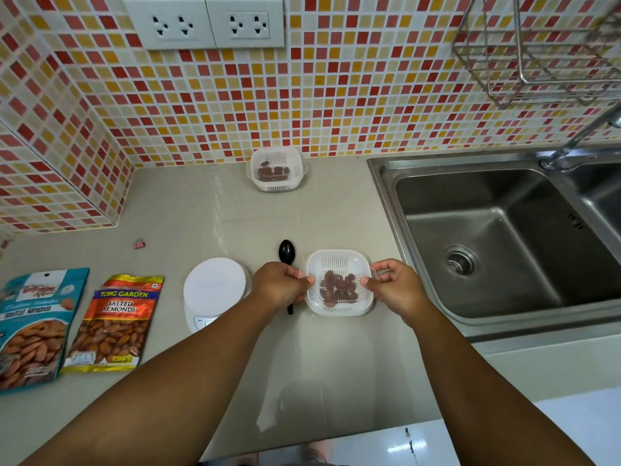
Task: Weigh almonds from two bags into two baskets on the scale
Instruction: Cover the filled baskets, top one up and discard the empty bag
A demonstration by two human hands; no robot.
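Note:
A white slotted basket (pixel 336 260) with almonds (pixel 337 287) in it sits just right of the white round scale (pixel 215 284). My left hand (pixel 280 285) pinches its left rim and my right hand (pixel 393 284) pinches its right handle. The scale's plate carries nothing. A second white basket (pixel 277 186) with almonds stands at the back by the tiled wall. Two almond bags lie flat at the left: a teal one (pixel 33 327) and an orange-gold "Salted Almonds" one (pixel 114 324). A black spoon (pixel 286 252) lies between scale and basket, partly under my left hand.
A steel sink (pixel 487 230) with a tap (pixel 578 139) fills the right side, its rim close to the held basket. A small pink clip (pixel 138 243) lies at the back left. A wire rack (pixel 537 52) hangs on the wall above the sink.

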